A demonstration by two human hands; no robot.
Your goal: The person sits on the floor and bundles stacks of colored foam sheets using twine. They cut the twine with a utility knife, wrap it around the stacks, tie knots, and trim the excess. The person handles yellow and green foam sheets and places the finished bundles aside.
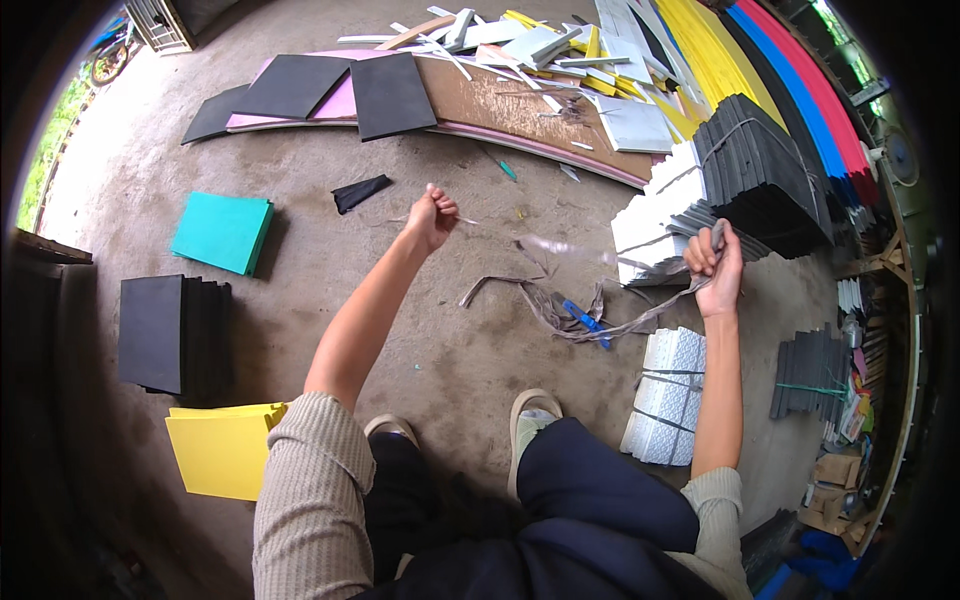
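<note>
"What have you got in your left hand [433, 218]?"

"I have it curled into a fist in front of me, well above the grey concrete floor [450, 360]. A thin, pale strand [467, 221] shows at either side of my fingers, so I've got that gripped."

"And your right hand [718, 268]?"

"Folded tight too, around a long, crinkled grey strip [548, 312] of thin, flexible material. It hangs from my fist down to the floor and lies there in loose, tangled loops. Between my hands there's a pale, blurred streak; I can't tell whether it joins the two."

"What's that blue thing?"

"A slim, blue-handled tool [583, 320], lying among the loops of the strip."

"And around your right arm?"

"Just beside my forearm there's a white, bumpy-surfaced bundle [665, 400] bound with dark cord. Past my fist, a stack of white sheets [640, 230] stands next to a tied block of dark grey sheets [760, 165]."

"What's over to your left?"

"Three piles, apart from each other: a teal green stack of flat sheets [220, 232] farthest out, a black stack of rectangular sheets [152, 335], then a yellow stack of sheets [220, 458] nearest me, by my sleeve. A crumpled black piece of cloth-like material [360, 193] lies on the floor near my left fist."
</note>
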